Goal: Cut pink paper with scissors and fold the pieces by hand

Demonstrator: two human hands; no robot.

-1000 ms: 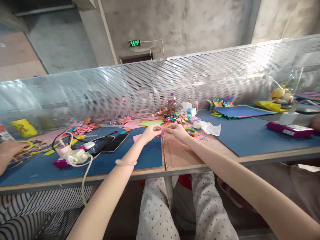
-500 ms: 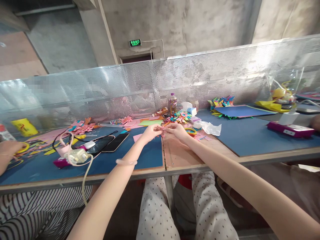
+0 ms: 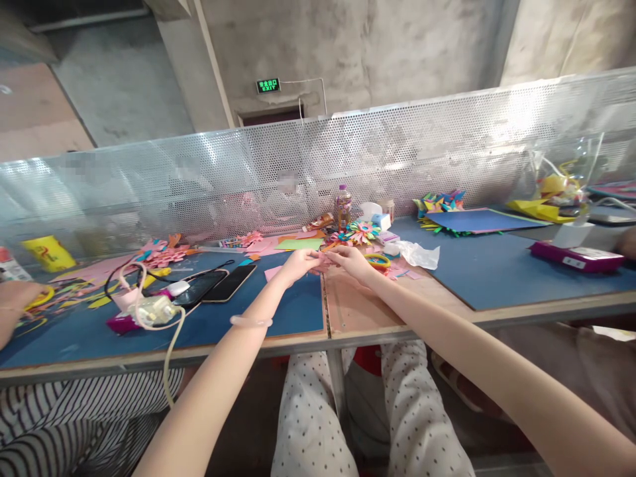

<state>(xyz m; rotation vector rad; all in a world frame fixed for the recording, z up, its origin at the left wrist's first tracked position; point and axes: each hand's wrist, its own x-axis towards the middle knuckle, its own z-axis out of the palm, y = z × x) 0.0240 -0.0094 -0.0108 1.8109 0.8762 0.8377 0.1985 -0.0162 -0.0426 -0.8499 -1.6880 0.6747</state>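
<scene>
My left hand (image 3: 301,263) and my right hand (image 3: 350,262) meet above the table's middle, fingertips together. Between them is a small pink paper piece (image 3: 324,261), mostly hidden by the fingers. Both hands pinch it. Just behind them lie a green paper sheet (image 3: 299,244) and a multicoloured paper flower (image 3: 364,232). Yellow-handled scissors (image 3: 378,261) rest beside my right hand, with pink scraps near them.
Two phones (image 3: 229,283), a tangle of chargers and cables (image 3: 154,310) and another person's hand (image 3: 20,305) are at the left. A drink bottle (image 3: 342,208), crumpled tissue (image 3: 420,254), blue sheets (image 3: 481,220) and a purple box (image 3: 576,257) stand or lie beyond and right.
My fingers have shifted slightly around the pink paper piece, and the pinch looks a little lower. The other person's hand at the left has moved slightly.
</scene>
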